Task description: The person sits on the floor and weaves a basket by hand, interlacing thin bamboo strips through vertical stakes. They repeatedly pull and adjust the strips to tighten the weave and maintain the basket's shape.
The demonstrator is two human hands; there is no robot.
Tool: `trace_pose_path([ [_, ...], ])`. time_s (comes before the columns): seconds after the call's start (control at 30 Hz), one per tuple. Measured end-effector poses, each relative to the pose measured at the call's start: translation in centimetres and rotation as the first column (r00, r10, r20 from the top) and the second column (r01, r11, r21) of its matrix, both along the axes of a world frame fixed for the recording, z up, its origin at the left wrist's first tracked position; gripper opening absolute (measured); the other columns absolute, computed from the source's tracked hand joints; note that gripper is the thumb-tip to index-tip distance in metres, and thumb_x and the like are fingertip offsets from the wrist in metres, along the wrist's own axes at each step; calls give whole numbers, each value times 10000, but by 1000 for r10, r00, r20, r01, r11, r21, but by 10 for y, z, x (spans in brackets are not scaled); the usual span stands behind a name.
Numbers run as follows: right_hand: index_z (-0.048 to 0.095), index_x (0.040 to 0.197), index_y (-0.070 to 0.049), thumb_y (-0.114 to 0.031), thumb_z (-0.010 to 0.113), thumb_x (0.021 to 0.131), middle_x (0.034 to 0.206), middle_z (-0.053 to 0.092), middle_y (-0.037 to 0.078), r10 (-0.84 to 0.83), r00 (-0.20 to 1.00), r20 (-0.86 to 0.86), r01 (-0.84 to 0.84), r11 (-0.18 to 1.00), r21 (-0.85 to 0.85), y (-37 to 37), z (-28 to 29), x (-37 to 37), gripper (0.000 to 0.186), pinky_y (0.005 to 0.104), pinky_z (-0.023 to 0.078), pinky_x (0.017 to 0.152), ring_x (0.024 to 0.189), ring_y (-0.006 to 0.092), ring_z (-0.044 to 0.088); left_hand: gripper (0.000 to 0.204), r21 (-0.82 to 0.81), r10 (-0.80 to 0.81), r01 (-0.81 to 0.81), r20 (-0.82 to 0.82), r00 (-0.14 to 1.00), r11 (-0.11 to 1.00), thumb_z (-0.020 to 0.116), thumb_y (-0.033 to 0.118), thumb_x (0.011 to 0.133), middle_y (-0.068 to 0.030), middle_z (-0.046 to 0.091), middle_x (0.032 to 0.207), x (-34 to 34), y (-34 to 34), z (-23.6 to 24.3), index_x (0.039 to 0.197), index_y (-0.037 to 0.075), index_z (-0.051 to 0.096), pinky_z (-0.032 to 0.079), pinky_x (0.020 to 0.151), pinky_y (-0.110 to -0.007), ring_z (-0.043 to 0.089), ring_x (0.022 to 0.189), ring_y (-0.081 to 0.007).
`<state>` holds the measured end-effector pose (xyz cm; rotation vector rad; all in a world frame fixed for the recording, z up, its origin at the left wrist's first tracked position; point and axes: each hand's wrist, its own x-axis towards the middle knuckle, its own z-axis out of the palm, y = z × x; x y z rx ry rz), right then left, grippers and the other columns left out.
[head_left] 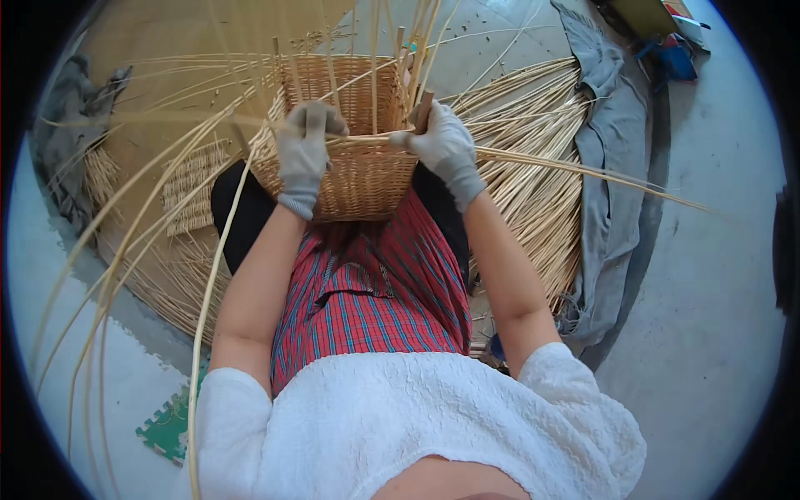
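Basket (pixel 358 185): located at the person's lap, between the knees, just ahead of the red checked apron (pixel 375 325). Its mouth faces upward, toward the head, with the near wall turned to the body. Whether its long axis runs crosswise or away from the body cannot be told from this steep view. Slender stakes (pixel 332 71) rise from the walls, pointing away from the body. A brown post (pixel 424 111) stands at the near right corner.

Weaving canes (pixel 575 170) run crosswise along the near rim, their free ends pointing right and slightly toward the body.

Left grip (pixel 302 158): gloved, fingers bent at the near rim; what it grasps, if anything, cannot be told. Right grip (pixel 447 152): gloved, clasped on the weaving canes beside the brown post, thumb lying along the rim toward the left.

Surroundings: a cane pile (pixel 533 167) lies right of the basket, fanned out, adjoining grey cloth (pixel 612 175). A woven panel (pixel 196 187) lies to the left. Green mat (pixel 169 427) on the floor (pixel 692 283), lower left.
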<state>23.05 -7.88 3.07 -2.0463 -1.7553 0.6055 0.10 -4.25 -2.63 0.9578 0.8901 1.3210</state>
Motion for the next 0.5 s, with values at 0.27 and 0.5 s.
trace_pose_path([
  [0.27, 657, 1083, -136, -378, 723, 861, 986, 694, 120, -247, 969, -14, 243, 939, 244, 31, -61, -14, 335, 452, 532, 802, 926, 331, 678, 476, 629, 435, 67, -606, 666, 775, 700, 189, 929, -163, 670, 1244, 125, 19, 89, 1384, 130, 572, 512, 973, -435, 589, 1222, -391],
  [0.5, 608, 1282, -121, -473, 734, 894, 996, 694, 140, -388, 913, 128, 303, 853, 424, 33, -25, -28, 539, 464, 544, 801, 897, 350, 696, 248, 307, 206, 115, -829, 519, 945, 690, 149, 929, -110, 734, 1074, -95, -69, 25, 1173, 131, 733, 518, 962, -402, 662, 1115, -322],
])
